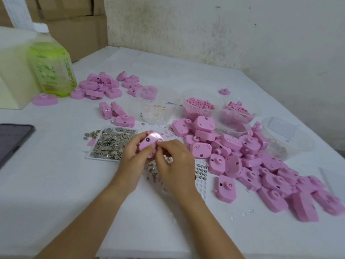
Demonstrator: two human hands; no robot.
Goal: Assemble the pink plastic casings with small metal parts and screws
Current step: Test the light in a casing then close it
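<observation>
Far left, a dark phone [13, 139] lies at the table [56, 184] edge, with a green bottle [52, 70] behind it and a small heap of casings [99, 86] beside that. Next comes the tray of metal parts [112, 143], grey and loose, a few spilled over its near-left corner.

Just right of that tray is my work. The left hand [130, 157] grips the pink casing [148, 144] from below and behind, fingers curled round its body and its face tilted up toward the camera, clear of the table. The right hand [175, 159] comes in from the other side, thumb and forefinger pinching at the casing's right edge. I cannot tell whether a small part sits between those fingertips (they hide it).

I judge the casing light, rigid and rather slick: a hard moulded shell that will not give, but could twist out of a loose hold when pressed. Best held by its flat sides across the body, leaving the holes free. The metal bits look thin and fiddly, a fingertip job.

Further right, a sheet of button cells [201, 171] lies under the right wrist. Behind it stand clear tubs, one of pink bits [200, 107], and the big pile of casings [252, 161] runs off to the right.
</observation>
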